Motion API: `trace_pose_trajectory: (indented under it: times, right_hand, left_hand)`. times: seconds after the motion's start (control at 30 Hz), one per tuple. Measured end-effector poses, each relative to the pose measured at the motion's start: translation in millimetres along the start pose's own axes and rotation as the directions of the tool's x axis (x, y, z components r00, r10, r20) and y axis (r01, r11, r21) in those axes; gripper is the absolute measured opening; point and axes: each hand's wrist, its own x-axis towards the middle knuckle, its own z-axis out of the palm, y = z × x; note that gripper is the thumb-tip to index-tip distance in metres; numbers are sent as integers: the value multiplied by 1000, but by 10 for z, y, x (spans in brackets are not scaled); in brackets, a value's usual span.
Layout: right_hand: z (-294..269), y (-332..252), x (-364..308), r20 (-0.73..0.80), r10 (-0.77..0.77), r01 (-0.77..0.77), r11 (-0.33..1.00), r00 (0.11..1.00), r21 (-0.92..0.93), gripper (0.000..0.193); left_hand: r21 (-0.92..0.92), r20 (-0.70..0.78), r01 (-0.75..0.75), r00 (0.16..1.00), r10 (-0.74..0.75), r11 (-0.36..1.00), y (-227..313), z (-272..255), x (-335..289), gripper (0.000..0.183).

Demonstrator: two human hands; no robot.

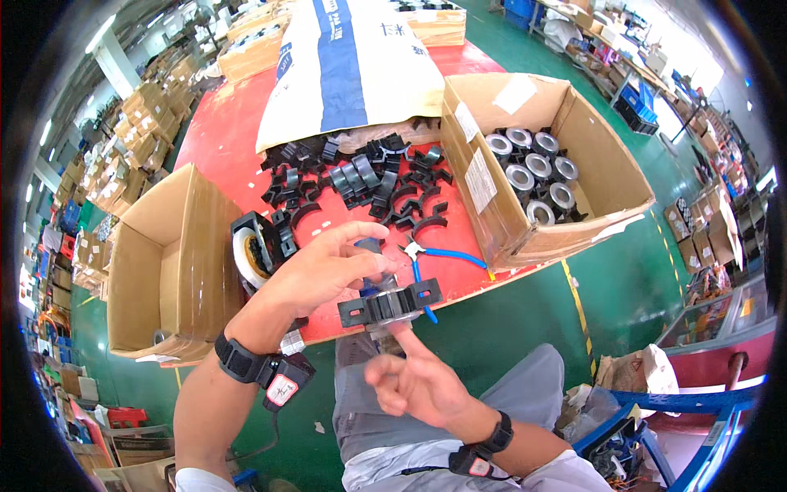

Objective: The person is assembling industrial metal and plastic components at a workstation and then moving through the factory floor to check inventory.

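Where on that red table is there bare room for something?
Mainly the far-left stretch of the red table, between the left cardboard box and the white-and-blue sack. A narrower patch lies between the black clips and right cardboard box. The middle, heaped with clips, is crowded.

Wide fisheye view, bright overall, cool white in tone. Sources: ceiling tube lights [101, 33] at upper left; window [695, 49] at upper right, blown out to white, with haze around it. Woven sack [393, 70], top centre: pale areas near overexposure. Green floor [525, 307], right of centre: soft sheen. Left hand [328, 266] and right hand [426, 385], mid-frame and below: well lit, outlines legible. Black bracket [389, 307], centre: deep tone, ridges readable. Shadows: mostly soft. Distortion: pillar [115, 66] at upper left leaning; black vignette at the corners, blue-violet fringing along its rim.
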Motion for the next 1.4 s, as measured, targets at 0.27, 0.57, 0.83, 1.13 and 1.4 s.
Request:
trace_pose_trajectory:
  times: [0.27,0.57,0.83,1.13,1.4]
  right_hand:
    - [-218,-130,-414,-109,64,-72,995,992,-69,59]
    - [-265,-165,-618,-156,1,-22,991,988,-135,52]
    - [-235,-158,-694,-124,-42,21,985,991,-170,50]
    - [-232,-198,-879,-127,-87,55,971,988,-231,48]
    - [-194,-275,-892,-104,-186,139,927,977,-348,43]
  left_hand:
    - [-18,-55,-166,985,164,986,-55,-75,117,42]
    - [505,-250,-380,795,552,775,4,472,-368,22]
    - [898,36,-365,615,788,245,-174,632,-600,34]
    - [917,53,-325,674,737,231,-9,431,-959,39]
    - [556,17,-229,964,265,799,336,202,-386,48]
